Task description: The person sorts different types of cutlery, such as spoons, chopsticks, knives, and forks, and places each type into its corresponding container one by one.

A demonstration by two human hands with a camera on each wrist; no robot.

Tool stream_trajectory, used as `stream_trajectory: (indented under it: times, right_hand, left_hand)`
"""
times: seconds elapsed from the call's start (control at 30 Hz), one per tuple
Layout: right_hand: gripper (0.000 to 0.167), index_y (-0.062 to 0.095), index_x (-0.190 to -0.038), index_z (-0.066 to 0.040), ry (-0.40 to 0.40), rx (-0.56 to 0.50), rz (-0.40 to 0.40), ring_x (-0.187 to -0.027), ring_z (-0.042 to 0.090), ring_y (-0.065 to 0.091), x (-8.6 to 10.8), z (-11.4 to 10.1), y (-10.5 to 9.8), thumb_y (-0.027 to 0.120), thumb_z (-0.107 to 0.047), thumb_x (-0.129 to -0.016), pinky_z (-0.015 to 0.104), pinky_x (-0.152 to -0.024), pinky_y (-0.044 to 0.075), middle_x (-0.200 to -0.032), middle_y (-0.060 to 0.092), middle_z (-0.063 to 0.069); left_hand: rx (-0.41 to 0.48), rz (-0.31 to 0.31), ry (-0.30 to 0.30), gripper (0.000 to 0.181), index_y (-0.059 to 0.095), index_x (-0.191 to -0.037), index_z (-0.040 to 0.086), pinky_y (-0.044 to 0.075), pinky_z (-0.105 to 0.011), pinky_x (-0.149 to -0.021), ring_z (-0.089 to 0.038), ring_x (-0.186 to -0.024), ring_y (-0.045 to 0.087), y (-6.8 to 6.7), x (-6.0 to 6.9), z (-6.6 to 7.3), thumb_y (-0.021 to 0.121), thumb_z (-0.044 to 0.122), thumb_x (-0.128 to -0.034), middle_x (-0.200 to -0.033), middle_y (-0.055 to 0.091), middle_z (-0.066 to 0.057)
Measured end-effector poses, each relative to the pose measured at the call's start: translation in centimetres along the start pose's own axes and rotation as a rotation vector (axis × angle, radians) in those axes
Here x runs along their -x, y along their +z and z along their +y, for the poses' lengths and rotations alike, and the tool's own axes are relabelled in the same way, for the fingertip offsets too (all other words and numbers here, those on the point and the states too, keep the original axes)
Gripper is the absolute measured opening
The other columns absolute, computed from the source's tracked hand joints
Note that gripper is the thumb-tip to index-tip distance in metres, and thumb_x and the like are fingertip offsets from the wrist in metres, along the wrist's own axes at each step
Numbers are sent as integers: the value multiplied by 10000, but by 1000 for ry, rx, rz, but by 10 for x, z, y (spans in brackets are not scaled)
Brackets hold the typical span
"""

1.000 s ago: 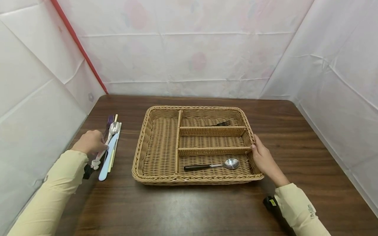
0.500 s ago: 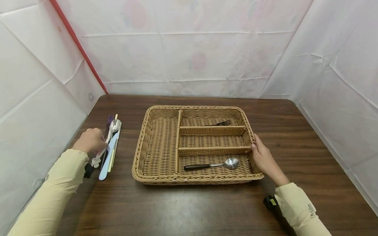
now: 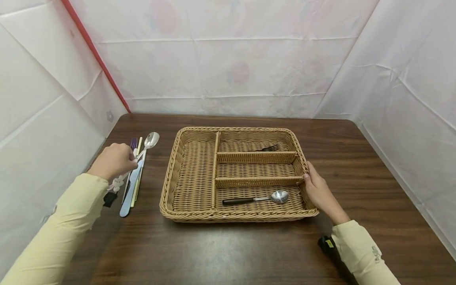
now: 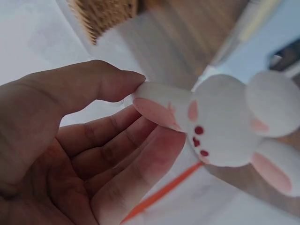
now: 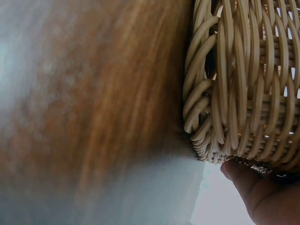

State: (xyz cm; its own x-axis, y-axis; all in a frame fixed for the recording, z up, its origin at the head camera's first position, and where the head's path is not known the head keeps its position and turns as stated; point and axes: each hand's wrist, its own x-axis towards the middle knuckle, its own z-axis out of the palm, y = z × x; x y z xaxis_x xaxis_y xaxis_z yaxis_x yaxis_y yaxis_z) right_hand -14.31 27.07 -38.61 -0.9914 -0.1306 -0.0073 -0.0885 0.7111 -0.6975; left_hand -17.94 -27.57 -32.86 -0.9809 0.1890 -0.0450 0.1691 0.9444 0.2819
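My left hand [image 3: 114,159] pinches a spoon [image 3: 152,140] whose metal bowl points away to the upper right. In the left wrist view, thumb and fingers hold its white and pink handle, which carries a rabbit figure [image 4: 225,119]. Below and beside that hand lie a light blue knife [image 3: 130,194], pale yellow chopsticks [image 3: 136,190] and a purple fork [image 3: 133,143]. My right hand [image 3: 319,192] grips the right rim of the wicker basket [image 3: 238,215]; the right wrist view shows its thumb [image 5: 241,178] against the weave.
The basket has several compartments. A black-handled spoon [image 3: 238,201] lies in the front right one, a dark fork [image 3: 269,149] in the back right one. Pale sheeting [image 3: 228,59] hangs behind and at both sides of the wooden table [image 3: 221,253].
The left hand has risen slightly and moved right with the spoon, whose bowl has shifted up and to the right, off the other cutlery. The right hand and basket stay put.
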Motion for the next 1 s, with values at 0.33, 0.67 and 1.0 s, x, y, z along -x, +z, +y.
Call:
stream_trajectory:
  times: [0.33,0.67,1.0]
  right_hand:
    - [533,35,-1478,88,6,5,1,-1354,491,171,1,-2,-1,258,-138,-1049,576,-1077,179,-1478,137,363]
    - [534,37,-1475,95,-8,14,3,-1349,498,176,0,-2,-1,256,-145,-1051,581,-1072,185,-1477,137,366]
    - [531,42,-1474,97,-7,14,4,-1348,498,177,0,-1,0,262,-133,-1049,582,-1071,186,-1474,141,369]
  left_hand:
    - [-67,69,148,61,664,-671,41,456,-434,-537,-204,-553,530,-13,-8,48,637,49,-725,-627,594,-26]
    - [-69,55,255,191,605,-594,93,395,-338,-483,-135,-504,432,-14,-11,98,660,68,-775,-567,508,29]
    - [-77,11,358,389,387,-523,163,286,-244,-439,-91,-475,287,-4,-14,141,642,-29,-744,-505,317,65]
